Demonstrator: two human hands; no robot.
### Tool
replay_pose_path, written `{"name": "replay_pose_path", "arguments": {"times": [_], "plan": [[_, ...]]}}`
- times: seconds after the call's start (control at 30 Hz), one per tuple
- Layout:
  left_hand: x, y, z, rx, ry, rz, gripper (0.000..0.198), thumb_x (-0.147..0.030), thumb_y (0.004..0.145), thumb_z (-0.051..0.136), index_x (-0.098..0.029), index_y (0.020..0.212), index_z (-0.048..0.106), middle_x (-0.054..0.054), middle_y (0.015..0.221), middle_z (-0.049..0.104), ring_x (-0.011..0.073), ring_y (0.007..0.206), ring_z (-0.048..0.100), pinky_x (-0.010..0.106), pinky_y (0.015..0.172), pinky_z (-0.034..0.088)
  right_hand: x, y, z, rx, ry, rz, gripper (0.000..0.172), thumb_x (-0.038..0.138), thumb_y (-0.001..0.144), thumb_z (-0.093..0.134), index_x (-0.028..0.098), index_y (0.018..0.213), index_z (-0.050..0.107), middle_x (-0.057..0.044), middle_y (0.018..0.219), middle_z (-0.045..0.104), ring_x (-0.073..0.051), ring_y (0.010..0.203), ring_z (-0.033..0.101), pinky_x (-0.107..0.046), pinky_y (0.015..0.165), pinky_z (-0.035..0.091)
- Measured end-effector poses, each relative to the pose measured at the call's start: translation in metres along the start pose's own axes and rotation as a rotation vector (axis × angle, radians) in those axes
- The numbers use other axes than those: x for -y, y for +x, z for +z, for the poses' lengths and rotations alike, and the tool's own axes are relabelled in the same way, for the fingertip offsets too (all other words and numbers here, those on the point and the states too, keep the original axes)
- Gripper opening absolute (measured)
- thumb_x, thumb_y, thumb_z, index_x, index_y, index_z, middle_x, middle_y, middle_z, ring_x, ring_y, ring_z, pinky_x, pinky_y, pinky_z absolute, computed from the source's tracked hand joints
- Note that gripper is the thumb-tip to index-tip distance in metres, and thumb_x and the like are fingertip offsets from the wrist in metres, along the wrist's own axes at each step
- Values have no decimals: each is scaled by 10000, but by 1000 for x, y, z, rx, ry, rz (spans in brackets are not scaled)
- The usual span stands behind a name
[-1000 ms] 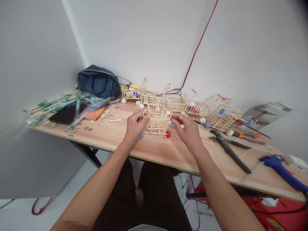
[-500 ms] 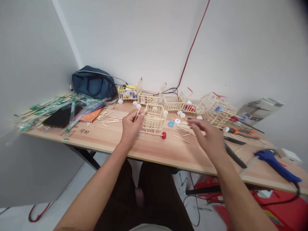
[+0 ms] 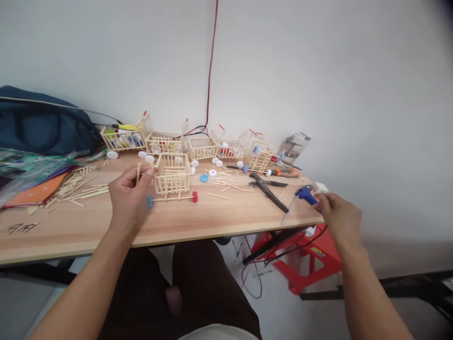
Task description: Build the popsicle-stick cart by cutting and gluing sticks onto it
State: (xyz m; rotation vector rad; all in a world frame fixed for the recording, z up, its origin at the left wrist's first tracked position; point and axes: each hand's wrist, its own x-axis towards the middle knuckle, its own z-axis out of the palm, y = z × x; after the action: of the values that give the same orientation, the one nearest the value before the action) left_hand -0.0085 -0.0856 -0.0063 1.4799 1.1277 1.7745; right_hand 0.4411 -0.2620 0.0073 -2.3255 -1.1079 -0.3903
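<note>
My left hand [image 3: 129, 196] pinches a short wooden stick [image 3: 138, 173] upright, just left of a small stick-built cart [image 3: 172, 174] with a blue and a red cap wheel on its front axle. My right hand [image 3: 338, 217] is at the table's right edge, with its fingers closing round the handle of a blue glue gun [image 3: 306, 194] that lies there. The gun's nozzle points left toward the table's middle.
A row of finished stick carts [image 3: 201, 147] lines the wall. Loose sticks [image 3: 81, 189] and bottle caps [image 3: 204, 177] lie scattered, with black pliers [image 3: 268, 191], a screwdriver [image 3: 283, 173], a blue bag [image 3: 42, 127] at left and a red stool [image 3: 300, 257] under the table's right end.
My right hand left the cart and swung right to the glue gun at the table's edge. The view turned right with it. My left hand kept the stick by the cart.
</note>
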Motion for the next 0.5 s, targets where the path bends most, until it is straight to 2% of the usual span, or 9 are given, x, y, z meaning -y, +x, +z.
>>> {"name": "replay_pose_path", "arguments": {"times": [0.07, 0.13, 0.23, 0.33, 0.43, 0.5], "plan": [[-1, 0, 0, -9, 18, 4, 141, -326, 820, 701, -212, 872, 766, 11, 891, 723, 179, 839, 630, 295, 732, 476, -9, 0, 5, 37, -45, 6, 339, 402, 874, 458, 194, 879, 726, -92, 712, 738, -316, 765, 693, -404, 701, 467], [-1, -1, 0, -6, 37, 5, 163, -338, 832, 693, -210, 902, 766, 12, 909, 725, 186, 856, 631, 306, 740, 478, -12, 0, 13, 60, -79, -21, 329, 403, 865, 479, 191, 872, 731, -100, 781, 750, -302, 801, 692, -387, 713, 467], [0, -1, -1, -13, 52, 6, 192, -366, 832, 698, -214, 928, 765, 25, 946, 734, 206, 872, 637, 336, 738, 487, -13, 5, 28, 70, -118, -77, 321, 374, 869, 486, 187, 944, 736, -111, 950, 752, -278, 910, 681, -366, 784, 478], [2, -2, -2, 1, 41, 1, 192, -400, 835, 701, -247, 931, 764, 15, 975, 743, 232, 897, 638, 369, 730, 492, -19, 16, 40, 76, -180, -79, 335, 356, 876, 486, 185, 1029, 730, -129, 1026, 729, -271, 956, 664, -372, 831, 480], [4, -1, -3, 23, 16, 11, 184, -435, 845, 700, -285, 934, 761, -30, 983, 740, 261, 952, 623, 390, 754, 482, -35, 31, 51, 78, -269, -26, 422, 372, 844, 519, 123, 1133, 698, -221, 1079, 693, -330, 1001, 652, -436, 835, 487], [5, -1, -2, 14, -5, 19, 176, -423, 840, 713, -277, 923, 763, -37, 967, 731, 256, 951, 616, 384, 781, 469, -47, 39, 55, 97, -309, -4, 441, 348, 798, 535, 71, 1098, 701, -283, 1002, 688, -381, 933, 670, -482, 770, 495]]}}
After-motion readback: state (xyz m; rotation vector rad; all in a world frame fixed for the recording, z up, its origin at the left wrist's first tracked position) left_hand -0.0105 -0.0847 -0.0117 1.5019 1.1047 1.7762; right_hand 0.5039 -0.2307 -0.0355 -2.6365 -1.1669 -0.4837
